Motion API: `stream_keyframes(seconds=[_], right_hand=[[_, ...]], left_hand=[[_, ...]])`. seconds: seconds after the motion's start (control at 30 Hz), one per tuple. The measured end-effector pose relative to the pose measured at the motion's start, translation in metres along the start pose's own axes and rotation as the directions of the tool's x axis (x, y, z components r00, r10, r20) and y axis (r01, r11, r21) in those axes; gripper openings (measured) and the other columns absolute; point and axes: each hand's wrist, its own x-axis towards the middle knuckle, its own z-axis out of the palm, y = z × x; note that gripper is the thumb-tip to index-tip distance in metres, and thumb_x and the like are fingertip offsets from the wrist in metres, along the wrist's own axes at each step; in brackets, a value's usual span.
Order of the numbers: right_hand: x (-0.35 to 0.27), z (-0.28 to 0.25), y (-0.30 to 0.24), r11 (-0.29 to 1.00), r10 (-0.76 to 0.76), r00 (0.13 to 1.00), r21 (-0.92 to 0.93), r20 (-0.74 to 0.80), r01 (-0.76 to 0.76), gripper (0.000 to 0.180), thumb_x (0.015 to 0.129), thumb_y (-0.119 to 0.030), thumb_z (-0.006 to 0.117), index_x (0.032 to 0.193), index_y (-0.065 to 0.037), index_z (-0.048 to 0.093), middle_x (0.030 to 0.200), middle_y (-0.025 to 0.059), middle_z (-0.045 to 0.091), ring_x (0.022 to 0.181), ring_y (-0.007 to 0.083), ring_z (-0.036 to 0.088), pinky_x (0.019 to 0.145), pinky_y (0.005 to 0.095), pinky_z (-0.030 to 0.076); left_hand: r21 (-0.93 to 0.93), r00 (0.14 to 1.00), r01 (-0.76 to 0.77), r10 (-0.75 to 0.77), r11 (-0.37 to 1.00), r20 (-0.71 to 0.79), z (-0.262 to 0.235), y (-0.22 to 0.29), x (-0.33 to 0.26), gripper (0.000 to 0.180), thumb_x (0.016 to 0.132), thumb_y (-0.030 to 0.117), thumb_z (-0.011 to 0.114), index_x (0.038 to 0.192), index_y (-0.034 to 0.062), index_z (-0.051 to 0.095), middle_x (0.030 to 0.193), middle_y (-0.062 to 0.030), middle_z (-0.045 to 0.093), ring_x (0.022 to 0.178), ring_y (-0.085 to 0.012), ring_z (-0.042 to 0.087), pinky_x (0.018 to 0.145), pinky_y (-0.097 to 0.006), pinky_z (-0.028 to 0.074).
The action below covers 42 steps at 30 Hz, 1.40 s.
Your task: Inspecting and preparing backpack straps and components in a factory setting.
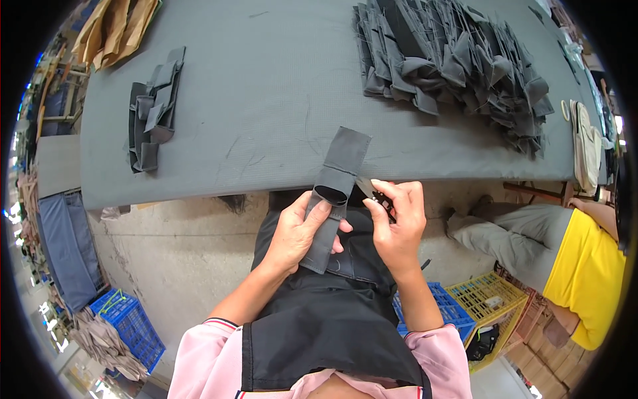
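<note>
My left hand (300, 227) is closed on a dark grey fabric strip (347, 151) at the near edge of the table. The strip has a loop standing open in its middle, its far end pointing away from me and its lower end hanging below my fingers. In my right hand (401, 223) is a pair of thread snips (377, 196) with a dark handle. Their blade tips are beside the strip's right edge, just above the loop; I cannot tell whether they touch the cloth.
A large heap of dark grey fabric strips (458, 66) lies at the table's (252, 86) far right, a smaller stack (157, 110) at the left. Brown paper (116, 30) is at the far left corner. Blue crates (131, 326) and a yellow crate (488, 299) stand below. A person in yellow (588, 272) is at the right.
</note>
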Motion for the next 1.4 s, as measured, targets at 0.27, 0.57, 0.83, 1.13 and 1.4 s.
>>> stream_keyframes(seconds=[0.27, 0.57, 0.83, 1.13, 1.4], right_hand=[[0.001, 0.002, -0.001, 0.943, -0.165, 0.986, -0.286, 0.037, 0.169, 0.030, 0.067, -0.003, 0.072, 0.095, -0.005, 0.062, 0.074, 0.0066, 0.047, 0.058, 0.0188, 0.053, 0.051, 0.0298, 0.042], [-0.005, 0.002, -0.002, 0.864, 0.288, 0.957, 0.420, 0.040, -0.277, 0.019, 0.076, 0.002, 0.065, 0.095, -0.002, 0.064, 0.083, 0.0045, 0.048, 0.063, 0.0098, 0.051, 0.053, 0.0240, 0.043], [0.007, 0.003, -0.003, 0.990, -0.124, 0.992, -0.059, 0.015, 0.125, 0.028, 0.069, -0.001, 0.071, 0.095, -0.007, 0.064, 0.078, 0.0069, 0.050, 0.060, 0.0194, 0.052, 0.052, 0.0304, 0.043], [0.013, 0.002, -0.001, 0.946, -0.259, 0.952, -0.158, 0.161, 0.284, 0.034, 0.066, -0.001, 0.070, 0.099, -0.005, 0.062, 0.080, 0.0072, 0.051, 0.064, 0.0219, 0.054, 0.055, 0.0316, 0.044], [0.012, 0.002, -0.003, 0.986, -0.166, 0.972, -0.007, 0.164, 0.169, 0.033, 0.067, -0.001, 0.070, 0.099, -0.004, 0.063, 0.078, 0.0072, 0.052, 0.059, 0.0205, 0.056, 0.051, 0.0304, 0.045]], left_hand=[[0.036, 0.999, -0.044, 0.044, 0.998, 0.007, 0.002, -0.001, 0.000, 0.033, 0.094, 0.030, 0.052, 0.110, 0.0010, 0.050, 0.079, -0.0119, 0.064, 0.054, -0.0141, 0.060, 0.050, -0.024, 0.051], [0.012, 1.000, -0.019, 0.019, 1.000, 0.003, -0.001, -0.003, 0.001, 0.033, 0.094, 0.030, 0.052, 0.109, 0.0012, 0.050, 0.079, -0.0119, 0.064, 0.054, -0.0135, 0.060, 0.050, -0.024, 0.050], [0.099, 0.999, -0.050, 0.049, 0.994, 0.008, -0.001, -0.004, -0.001, 0.036, 0.095, 0.027, 0.052, 0.118, 0.0007, 0.047, 0.080, -0.0113, 0.065, 0.055, -0.0122, 0.060, 0.050, -0.023, 0.049], [0.264, 0.998, -0.067, 0.067, 0.962, 0.010, -0.001, -0.002, -0.003, 0.033, 0.095, 0.023, 0.050, 0.119, -0.0001, 0.045, 0.079, -0.0124, 0.065, 0.055, -0.0141, 0.061, 0.050, -0.024, 0.050], [0.266, 0.999, -0.044, 0.039, 0.963, 0.025, -0.001, 0.000, -0.003, 0.033, 0.095, 0.024, 0.050, 0.117, -0.0004, 0.047, 0.078, -0.0123, 0.065, 0.054, -0.0142, 0.061, 0.050, -0.024, 0.049]])
